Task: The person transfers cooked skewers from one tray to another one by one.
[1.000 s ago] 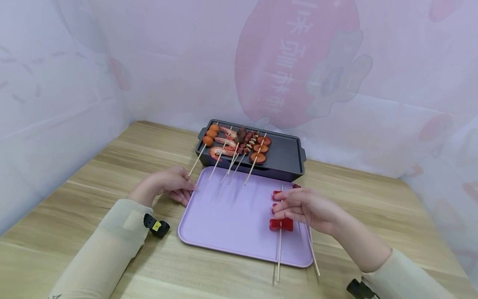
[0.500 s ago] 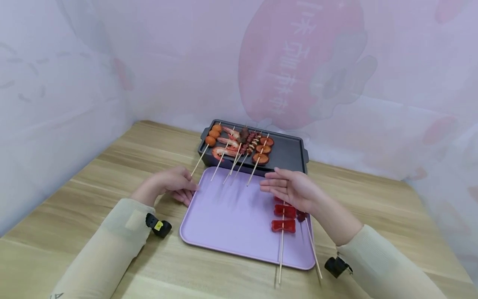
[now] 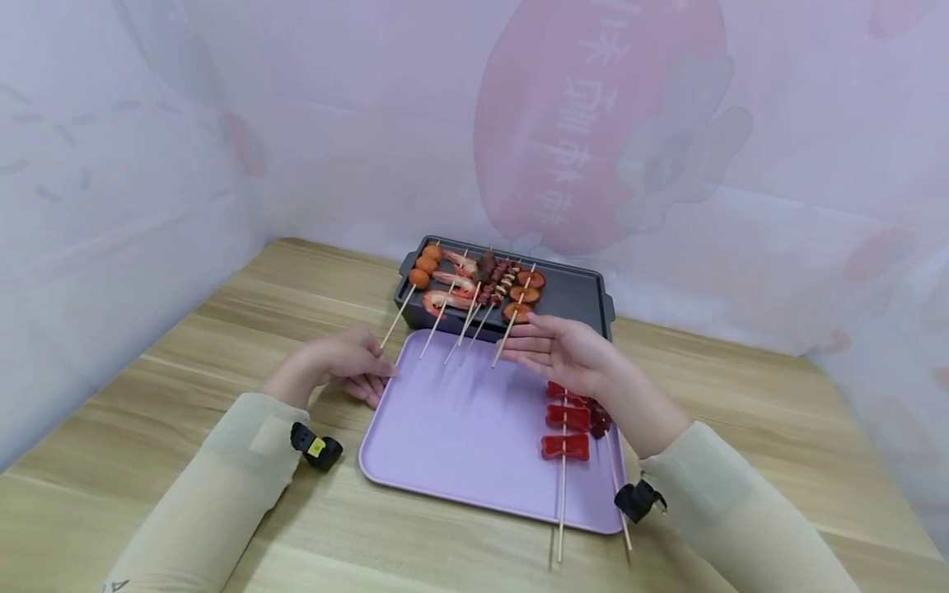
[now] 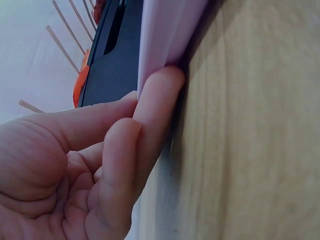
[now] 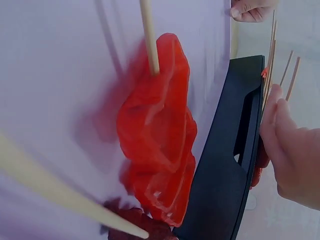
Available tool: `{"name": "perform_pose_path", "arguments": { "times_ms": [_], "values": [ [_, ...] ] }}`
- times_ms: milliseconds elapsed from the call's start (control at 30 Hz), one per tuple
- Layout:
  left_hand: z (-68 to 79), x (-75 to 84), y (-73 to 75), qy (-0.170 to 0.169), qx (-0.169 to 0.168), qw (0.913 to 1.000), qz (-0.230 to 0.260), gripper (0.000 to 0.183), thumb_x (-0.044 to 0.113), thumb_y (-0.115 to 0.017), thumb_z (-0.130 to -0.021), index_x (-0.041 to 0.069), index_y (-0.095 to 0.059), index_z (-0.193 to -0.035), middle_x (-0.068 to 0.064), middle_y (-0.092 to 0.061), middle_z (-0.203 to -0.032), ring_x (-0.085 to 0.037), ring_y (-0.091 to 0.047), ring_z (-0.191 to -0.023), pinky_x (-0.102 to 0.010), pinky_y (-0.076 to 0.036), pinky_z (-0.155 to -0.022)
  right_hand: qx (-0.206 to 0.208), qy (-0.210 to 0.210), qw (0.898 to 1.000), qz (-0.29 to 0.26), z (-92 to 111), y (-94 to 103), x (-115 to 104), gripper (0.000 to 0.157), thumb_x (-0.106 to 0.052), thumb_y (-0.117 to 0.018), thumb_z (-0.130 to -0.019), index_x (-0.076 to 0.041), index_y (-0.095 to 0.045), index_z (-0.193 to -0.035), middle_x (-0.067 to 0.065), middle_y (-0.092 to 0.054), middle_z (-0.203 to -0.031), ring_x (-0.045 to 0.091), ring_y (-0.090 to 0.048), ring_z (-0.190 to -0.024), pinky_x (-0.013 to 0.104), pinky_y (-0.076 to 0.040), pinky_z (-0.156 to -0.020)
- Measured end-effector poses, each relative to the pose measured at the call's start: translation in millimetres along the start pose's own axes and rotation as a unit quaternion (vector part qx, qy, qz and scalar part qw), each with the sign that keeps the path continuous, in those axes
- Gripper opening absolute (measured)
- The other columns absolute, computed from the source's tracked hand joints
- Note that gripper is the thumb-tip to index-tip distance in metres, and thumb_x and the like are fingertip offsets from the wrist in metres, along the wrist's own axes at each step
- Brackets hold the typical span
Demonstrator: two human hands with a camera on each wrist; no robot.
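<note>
My left hand [image 3: 352, 366] pinches the left rim of a lilac tray [image 3: 445, 445]; in the left wrist view, thumb and fingers [image 4: 155, 100] take the edge from both sides. My right hand [image 3: 567, 350] is over the tray's far right part, fingers extended. Its fingertips are right by the bare stick of a skewer of round orange-brown slices [image 3: 525, 294] lying on a black grill [image 3: 571, 305]; whether they touch it is unclear. Below this hand lie a skewer of red bone-shaped pieces [image 3: 566, 447] and a dark red skewer [image 3: 599, 422], partly hidden by the wrist.
Left of the slices, the grill carries skewers of orange balls [image 3: 426, 263], shrimp [image 3: 452, 284] and several dark meat pieces [image 3: 498, 280]. Their sticks overhang the tray's far edge. A wooden table [image 3: 259, 329] bears everything, with printed cloth [image 3: 356, 123] behind.
My right hand has moved left and away from me, from above the red skewer to the stick of the slice skewer. My left hand stays on the tray rim.
</note>
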State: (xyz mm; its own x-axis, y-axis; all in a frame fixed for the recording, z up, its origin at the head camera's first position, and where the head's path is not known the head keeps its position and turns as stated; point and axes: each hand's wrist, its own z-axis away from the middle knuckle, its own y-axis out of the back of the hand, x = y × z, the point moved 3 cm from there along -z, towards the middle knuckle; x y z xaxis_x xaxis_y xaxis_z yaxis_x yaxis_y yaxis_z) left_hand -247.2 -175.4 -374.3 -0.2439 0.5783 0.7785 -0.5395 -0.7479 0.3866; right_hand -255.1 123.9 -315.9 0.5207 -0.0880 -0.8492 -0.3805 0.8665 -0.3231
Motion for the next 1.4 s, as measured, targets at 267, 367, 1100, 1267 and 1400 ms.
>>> {"name": "perform_pose_path", "arguments": {
  "times_ms": [267,367,1100,1267,1400],
  "values": [
    [2.6,5.0,4.4,0.002,0.011,0.9999,-0.004,0.018,0.010,-0.058,-0.099,-0.004,-0.063,-0.088,-0.006,-0.069,-0.066,-0.009,-0.068,-0.055,-0.018,-0.055,-0.051,-0.002,0.002,1.000,-0.001,-8,-6.7,0,0.047,-0.026,-0.040,-0.108,-0.001,-0.034,-0.147,0.010,-0.072,-0.107,0.018,-0.072,-0.098,0.021,-0.058,-0.084],
    [1.8,2.7,0.9,0.001,0.009,1.0000,-0.005,0.019,0.010,-0.058,-0.099,-0.004,-0.064,-0.087,-0.006,-0.069,-0.065,-0.009,-0.068,-0.054,-0.017,-0.055,-0.050,0.021,0.006,1.000,-0.010,-8,-7.8,4,0.046,-0.023,-0.042,-0.108,0.000,-0.036,-0.147,0.007,-0.073,-0.102,0.016,-0.073,-0.094,0.018,-0.058,-0.079],
    [0.0,-1.9,-6.1,-0.011,0.014,0.9998,0.005,0.019,0.009,-0.059,-0.098,-0.002,-0.063,-0.083,-0.005,-0.069,-0.064,-0.009,-0.068,-0.054,-0.017,-0.055,-0.050,0.099,0.037,0.994,0.001,8,20.0,9,0.037,-0.009,-0.050,-0.103,0.004,-0.044,-0.138,0.001,-0.072,-0.083,0.007,-0.069,-0.073,0.009,-0.051,-0.060],
    [0.0,-2.5,-6.6,-0.008,0.011,0.9999,0.008,0.019,0.010,-0.059,-0.098,-0.001,-0.063,-0.083,-0.005,-0.069,-0.064,-0.009,-0.069,-0.055,-0.017,-0.055,-0.050,0.106,0.038,0.994,0.006,12,23.6,3,0.033,-0.009,-0.050,-0.103,0.003,-0.046,-0.134,0.001,-0.073,-0.081,0.005,-0.069,-0.071,0.009,-0.052,-0.060],
    [0.0,-2.1,-5.4,-0.009,0.013,0.9998,0.012,0.019,0.009,-0.059,-0.098,-0.001,-0.062,-0.083,-0.005,-0.068,-0.064,-0.009,-0.068,-0.054,-0.016,-0.054,-0.049,0.115,0.040,0.992,0.015,16,25.7,-2,0.035,-0.008,-0.051,-0.103,0.004,-0.046,-0.135,0.001,-0.073,-0.080,0.005,-0.069,-0.070,0.010,-0.052,-0.060]
  ]
}}
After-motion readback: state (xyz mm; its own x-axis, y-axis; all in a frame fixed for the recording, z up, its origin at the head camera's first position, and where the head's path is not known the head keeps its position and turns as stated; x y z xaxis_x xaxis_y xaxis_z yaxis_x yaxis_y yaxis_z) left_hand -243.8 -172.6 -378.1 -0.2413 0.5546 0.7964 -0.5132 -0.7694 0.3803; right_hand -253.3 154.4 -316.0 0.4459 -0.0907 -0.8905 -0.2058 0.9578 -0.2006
